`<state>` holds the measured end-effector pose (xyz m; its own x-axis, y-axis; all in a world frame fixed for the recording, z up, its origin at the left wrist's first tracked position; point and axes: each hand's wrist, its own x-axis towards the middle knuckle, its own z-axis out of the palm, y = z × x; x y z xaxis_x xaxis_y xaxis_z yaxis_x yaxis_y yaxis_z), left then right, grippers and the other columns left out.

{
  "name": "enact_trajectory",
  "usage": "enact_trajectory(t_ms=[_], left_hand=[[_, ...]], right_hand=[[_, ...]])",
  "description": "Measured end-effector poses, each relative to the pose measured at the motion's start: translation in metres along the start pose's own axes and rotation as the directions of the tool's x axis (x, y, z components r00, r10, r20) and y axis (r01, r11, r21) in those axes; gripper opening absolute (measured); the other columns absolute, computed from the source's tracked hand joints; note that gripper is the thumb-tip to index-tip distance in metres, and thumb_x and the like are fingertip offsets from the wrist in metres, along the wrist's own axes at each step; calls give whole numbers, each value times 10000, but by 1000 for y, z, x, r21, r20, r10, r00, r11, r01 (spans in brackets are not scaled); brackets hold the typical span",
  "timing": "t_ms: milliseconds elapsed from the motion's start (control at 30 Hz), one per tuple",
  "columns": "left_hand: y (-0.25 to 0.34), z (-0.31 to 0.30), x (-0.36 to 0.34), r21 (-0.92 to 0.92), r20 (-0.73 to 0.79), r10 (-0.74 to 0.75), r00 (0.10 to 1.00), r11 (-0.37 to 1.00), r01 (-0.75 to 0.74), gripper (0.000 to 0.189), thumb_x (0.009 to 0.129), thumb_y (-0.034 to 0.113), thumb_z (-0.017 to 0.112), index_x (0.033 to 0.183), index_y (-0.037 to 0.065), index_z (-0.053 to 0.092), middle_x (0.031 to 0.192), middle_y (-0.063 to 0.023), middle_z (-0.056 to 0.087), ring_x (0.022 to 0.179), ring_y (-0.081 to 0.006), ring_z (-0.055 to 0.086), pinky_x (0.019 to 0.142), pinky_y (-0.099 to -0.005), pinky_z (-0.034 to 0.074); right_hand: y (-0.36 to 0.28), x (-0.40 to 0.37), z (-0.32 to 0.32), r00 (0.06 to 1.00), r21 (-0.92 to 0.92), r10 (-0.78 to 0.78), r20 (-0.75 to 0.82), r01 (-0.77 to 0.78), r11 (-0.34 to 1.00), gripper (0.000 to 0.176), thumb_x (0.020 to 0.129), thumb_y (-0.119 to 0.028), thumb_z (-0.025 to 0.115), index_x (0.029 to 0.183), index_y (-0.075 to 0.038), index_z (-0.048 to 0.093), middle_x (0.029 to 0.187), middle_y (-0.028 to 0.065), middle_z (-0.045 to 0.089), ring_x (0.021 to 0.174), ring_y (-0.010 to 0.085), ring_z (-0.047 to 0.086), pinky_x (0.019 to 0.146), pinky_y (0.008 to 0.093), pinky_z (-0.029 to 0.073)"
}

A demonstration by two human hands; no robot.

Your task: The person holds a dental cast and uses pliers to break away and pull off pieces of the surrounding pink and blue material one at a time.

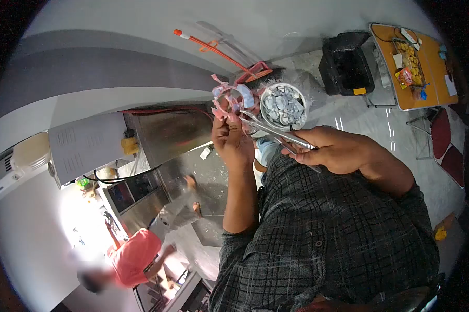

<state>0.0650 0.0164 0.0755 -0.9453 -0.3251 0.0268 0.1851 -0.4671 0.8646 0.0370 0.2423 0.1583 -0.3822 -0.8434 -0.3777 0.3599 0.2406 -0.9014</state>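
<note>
View from above, looking down my chest. My left hand (pixel 233 139) is raised, its fingers closed on a curled pink-and-white strip (pixel 230 98). My right hand (pixel 339 151) is wrapped around the handles of the scissors (pixel 274 132), whose blades point at the strip's lower end. Just beyond both, on the floor, stands a white bucket (pixel 269 120) of grey discs (pixel 283 104). A person in a red shirt (pixel 134 257) stands lower left.
</note>
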Motion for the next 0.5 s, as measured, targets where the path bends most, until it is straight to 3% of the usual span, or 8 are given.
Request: enact_trajectory(t_ms=[133, 200, 267, 333, 400, 500], left_hand=[[5, 6, -1, -36, 33, 25, 999, 999, -24, 419, 976, 73, 561, 1362, -64, 472, 1336, -206, 552, 1158, -338, 606, 973, -499, 531], [1, 3, -2, 2, 42, 56, 998, 998, -56, 427, 971, 75, 573, 1362, -65, 473, 1340, -205, 551, 1175, -331, 596, 988, -486, 516], [0, 0, -3, 43, 54, 90, 994, 995, -93, 436, 966, 77, 585, 1362, -67, 475, 1345, -204, 551, 1191, -325, 586, 1002, -473, 500], [5, -3, -5, 168, 174, 113, 978, 975, -143, 457, 956, 78, 607, 1363, -82, 472, 1360, -198, 546, 1220, -312, 565, 1032, -452, 458], [5, -4, -6, 173, 178, 123, 976, 973, -154, 474, 953, 83, 614, 1368, -90, 464, 1363, -198, 546, 1221, -306, 563, 1037, -446, 445], [4, -5, -7, 163, 177, 123, 977, 975, -152, 468, 950, 89, 618, 1353, -99, 472, 1360, -198, 550, 1227, -300, 557, 1041, -440, 437]], right_hand=[[1, -2, 2, 996, 1, -60, -69, 60, 998, 353, 973, -115, 517, 1302, 13, 518, 1086, 155, 636, 1040, 184, 582, 930, 337, 451], [-3, 2, -4, 981, 48, 186, 62, -189, 981, 490, 970, -78, 538, 1435, 15, 412, 1244, 118, 612, 1073, 127, 544, 867, 278, 465], [-3, 1, -5, 983, 127, 169, 67, -176, 976, 495, 961, -71, 544, 1429, 27, 414, 1257, 125, 604, 1103, 143, 546, 877, 289, 468], [-2, 1, -4, 986, 205, 153, 70, -164, 965, 501, 952, -63, 550, 1423, 39, 416, 1269, 133, 597, 1133, 159, 547, 887, 301, 471], [1, -1, -4, 978, 383, 194, 81, -210, 899, 516, 940, -55, 548, 1429, 41, 413, 1285, 139, 586, 1144, 190, 560, 899, 319, 473], [-1, -3, -4, 970, 414, 209, 122, -242, 877, 521, 936, -44, 536, 1435, 35, 408, 1304, 150, 580, 1150, 200, 563, 906, 328, 472]])
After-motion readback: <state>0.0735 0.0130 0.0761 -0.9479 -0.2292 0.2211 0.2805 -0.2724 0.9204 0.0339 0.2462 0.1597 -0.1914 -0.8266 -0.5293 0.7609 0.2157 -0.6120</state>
